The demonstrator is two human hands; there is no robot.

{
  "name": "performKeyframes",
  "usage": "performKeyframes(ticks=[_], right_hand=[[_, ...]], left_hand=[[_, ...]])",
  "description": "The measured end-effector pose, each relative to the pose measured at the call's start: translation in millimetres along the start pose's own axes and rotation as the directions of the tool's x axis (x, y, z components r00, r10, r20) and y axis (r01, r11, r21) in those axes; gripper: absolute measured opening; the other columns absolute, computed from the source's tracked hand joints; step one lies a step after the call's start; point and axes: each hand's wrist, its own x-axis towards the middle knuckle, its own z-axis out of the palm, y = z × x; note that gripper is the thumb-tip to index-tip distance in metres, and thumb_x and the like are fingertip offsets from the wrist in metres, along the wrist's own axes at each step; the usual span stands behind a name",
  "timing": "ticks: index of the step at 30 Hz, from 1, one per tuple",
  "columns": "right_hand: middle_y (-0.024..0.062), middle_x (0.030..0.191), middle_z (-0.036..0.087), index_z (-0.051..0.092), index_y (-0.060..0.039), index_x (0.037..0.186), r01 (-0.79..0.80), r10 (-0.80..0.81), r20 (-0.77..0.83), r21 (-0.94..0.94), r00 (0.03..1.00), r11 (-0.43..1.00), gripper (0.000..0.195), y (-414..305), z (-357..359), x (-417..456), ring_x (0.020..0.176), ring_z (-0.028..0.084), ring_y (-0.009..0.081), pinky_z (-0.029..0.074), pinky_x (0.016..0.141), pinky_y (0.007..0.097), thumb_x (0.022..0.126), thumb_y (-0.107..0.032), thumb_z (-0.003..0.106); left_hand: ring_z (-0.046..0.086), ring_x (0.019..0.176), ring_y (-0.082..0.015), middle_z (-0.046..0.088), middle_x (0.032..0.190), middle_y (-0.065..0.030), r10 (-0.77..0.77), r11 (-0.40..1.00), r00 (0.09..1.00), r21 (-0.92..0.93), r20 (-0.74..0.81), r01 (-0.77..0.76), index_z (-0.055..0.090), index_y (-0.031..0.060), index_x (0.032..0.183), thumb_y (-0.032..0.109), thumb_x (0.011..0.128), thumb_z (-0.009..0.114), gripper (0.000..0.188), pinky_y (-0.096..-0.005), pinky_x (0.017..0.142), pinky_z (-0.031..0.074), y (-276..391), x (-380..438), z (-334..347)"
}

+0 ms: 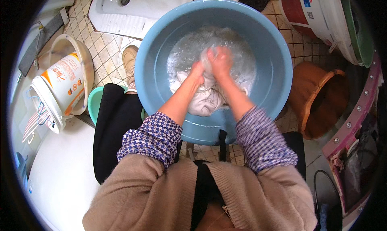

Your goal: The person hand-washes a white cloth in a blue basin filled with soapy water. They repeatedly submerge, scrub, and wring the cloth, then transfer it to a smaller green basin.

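A large blue plastic basin (163,116) stands before me, holding cloudy, sudsy water (187,46). Wet white cloth (205,102) lies bunched in it, heaped towards my side and partly out of the water. My left hand (197,71) grips a fold of this cloth near the basin's middle. Close beside it, my right hand (220,61) is blurred and closed over a wet part of the same cloth. The two hands nearly touch, and the fingers are partly hidden by cloth and blur.
A squat toilet (121,16) is set in the tiled floor beyond the basin. Left stand a white bucket (65,79) with hangers and a green basin (95,102). On the right are a brown bucket (311,101), a large white bucket (320,19) and a pink-edged rack (341,140).
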Motion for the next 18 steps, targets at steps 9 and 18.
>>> performKeyframes(ticks=[9, 18], right_hand=[[0.0193, 0.097, 0.054, 0.06, -0.0105, 0.101, -0.249, 0.249, -0.011, -0.115, 0.968, 0.962, 0.036, 59.8, 7.4, 25.4, 0.09, 0.051, 0.0337, 0.04, 0.081, 0.042, 0.071, -0.03, 0.064], [0.0137, 0.088, 0.054, 0.061, -0.0061, 0.082, 0.021, -0.179, 0.347, 0.415, 0.921, 0.909, 0.029, -94.7, -53.7, -64.4, 0.085, 0.055, 0.0308, 0.044, 0.07, 0.0402, 0.068, -0.031, 0.067]], left_hand=[[0.054, 0.103, -0.0253, 0.057, 0.11, -0.0109, -0.018, 0.987, 0.999, -0.162, -0.045, 0.01, 0.05, 0.0047, 0.112, 0.05, 0.084, 0.047, 0.053, -0.0419, 0.089, 0.043, 20.5, 25.8, -38.3], [0.052, 0.103, -0.0241, 0.054, 0.113, -0.011, 0.064, 0.846, 0.752, -0.436, 0.656, 0.308, 0.051, 0.0047, 0.114, 0.044, 0.088, 0.042, 0.048, -0.0407, 0.09, 0.041, -17.0, 41.8, -73.7]])
